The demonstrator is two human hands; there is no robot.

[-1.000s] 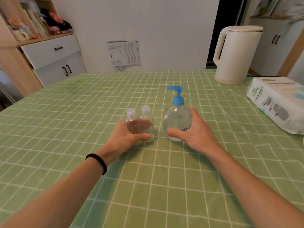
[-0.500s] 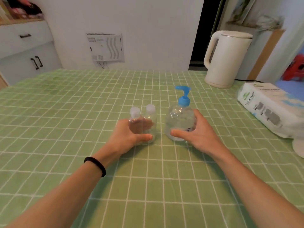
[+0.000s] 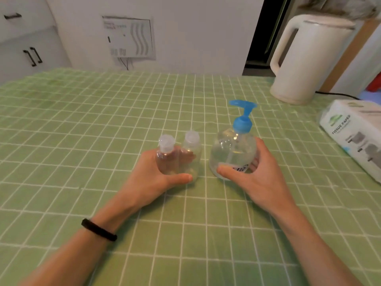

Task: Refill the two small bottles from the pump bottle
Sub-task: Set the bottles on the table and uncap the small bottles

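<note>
Two small clear bottles with clear caps stand side by side at the table's middle, the left one [image 3: 166, 157] and the right one [image 3: 192, 150]. My left hand [image 3: 151, 178] wraps around both, thumb in front and fingers behind. Just to their right stands a round clear pump bottle [image 3: 234, 153] with a blue pump head [image 3: 242, 116], partly filled with clear liquid. My right hand [image 3: 258, 178] grips its lower body from the right side.
A green checked tablecloth [image 3: 103, 120] covers the table. A cream electric kettle [image 3: 309, 58] stands at the back right, its cord trailing right. A white tissue paper pack [image 3: 356, 133] lies at the right edge. White cabinets stand behind at left.
The camera has shifted closer and to the right. Both hands keep the same hold on the bottles, which stay in place on the table.
</note>
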